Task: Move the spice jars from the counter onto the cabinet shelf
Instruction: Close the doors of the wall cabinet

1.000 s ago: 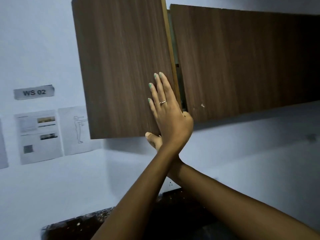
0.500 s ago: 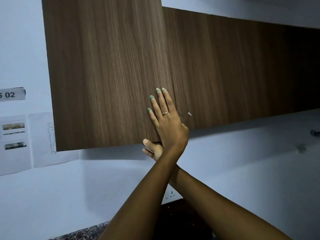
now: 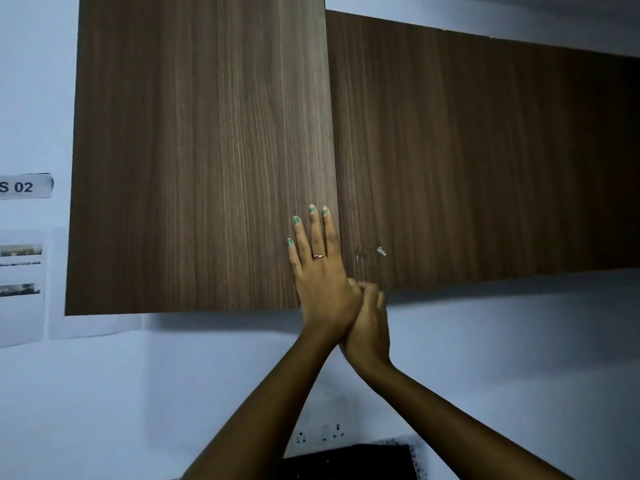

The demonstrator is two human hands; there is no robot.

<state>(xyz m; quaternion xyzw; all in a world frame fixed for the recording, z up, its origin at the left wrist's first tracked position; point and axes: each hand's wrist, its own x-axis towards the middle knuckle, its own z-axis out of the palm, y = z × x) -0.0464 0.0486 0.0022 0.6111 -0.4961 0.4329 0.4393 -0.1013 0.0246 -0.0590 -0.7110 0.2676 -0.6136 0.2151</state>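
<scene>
No spice jars were visible at the moment of inspection. The only part of the counter [image 3: 346, 459] in view, a dark speckled strip at the near bottom edge, showed none, and the cabinet shelf was hidden behind the doors. The left cabinet door [image 3: 201, 161] stood shut or very nearly so, its right edge overlapping the right cabinet door [image 3: 485, 161] in the picture; whether it was fully seated could not be determined. The left hand [image 3: 320, 271] lay flat against the left door near its lower right corner, fingers straight and together, grasping nothing. The right hand [image 3: 369, 323] sat just beside and below it, touching it, at the lower edge where the two doors meet. Its fingers were curled, but the left hand covered part of them, and whether they hooked the door edge or held nothing could not be told. Neither hand carried a jar. In my judgement the posture fitted the door being pressed closed, which would suggest the jars were already shelved and only the closing remained; that cannot be confirmed with the shelf concealed and most of the counter out of frame. On the wall to the left were a label [image 3: 24, 187] reading "S 02" and printed sheets [image 3: 20, 285]; a wall socket [image 3: 318, 436] sat above the counter.
</scene>
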